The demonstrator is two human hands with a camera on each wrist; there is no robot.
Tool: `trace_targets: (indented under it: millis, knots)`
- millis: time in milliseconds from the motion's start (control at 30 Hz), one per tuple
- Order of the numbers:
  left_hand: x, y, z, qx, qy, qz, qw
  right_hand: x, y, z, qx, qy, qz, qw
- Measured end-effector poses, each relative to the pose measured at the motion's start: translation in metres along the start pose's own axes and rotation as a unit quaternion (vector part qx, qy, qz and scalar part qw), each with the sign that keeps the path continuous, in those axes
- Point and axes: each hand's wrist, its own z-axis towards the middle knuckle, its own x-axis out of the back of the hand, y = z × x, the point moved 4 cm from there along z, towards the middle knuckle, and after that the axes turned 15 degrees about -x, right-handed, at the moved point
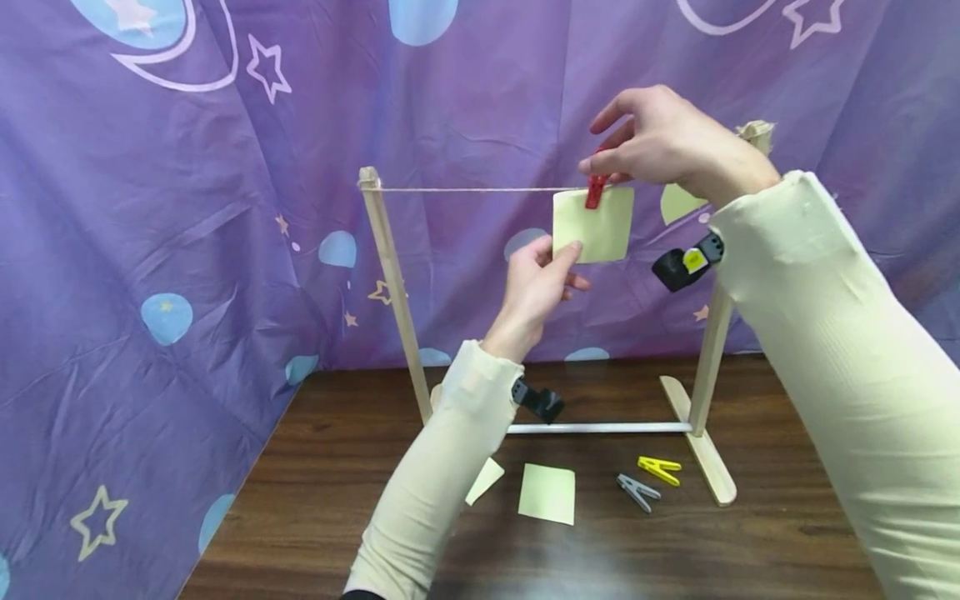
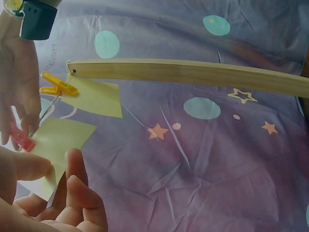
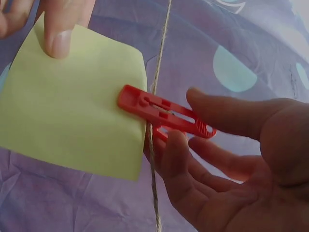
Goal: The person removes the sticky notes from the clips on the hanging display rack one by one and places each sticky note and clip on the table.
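A pale yellow paper square (image 1: 600, 229) hangs at the string (image 1: 465, 190), with a red clothespin (image 3: 159, 111) clamped on its upper edge. My left hand (image 1: 536, 287) pinches the lower left corner of this square between thumb and fingers. Around the clothespin's handle end is my right hand (image 1: 660, 137), thumb on one side and fingers on the other. The ridged grip shows uncovered between them in the right wrist view. Farther along the string, a yellow clothespin (image 2: 60, 86) holds another yellow square (image 2: 96, 99); the right arm hides that part in the head view.
Wooden posts (image 1: 397, 292) carry the string, joined low by a white bar (image 1: 600, 428). On the brown table (image 1: 300, 500) lie a paper square (image 1: 547, 493), a partly covered one (image 1: 486, 481), a grey clothespin (image 1: 637, 492) and a yellow one (image 1: 660, 469). A purple curtain (image 1: 187, 225) hangs behind.
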Motion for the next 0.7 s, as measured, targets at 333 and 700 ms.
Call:
trace_targets:
  millis: [333,700]
  knots:
    - [0.0043,0.0012,-0.0002,-0.039,0.006,0.018,0.9991,0.0055,0.0026,-0.0016,0.017,-0.029,0.026,0.9991]
    - [0.0098,0.0038,-0.002,-0.048,0.01,0.033,0.9983,0.0049,-0.0012,-0.0032,0.035,-0.015,-0.001,0.9993]
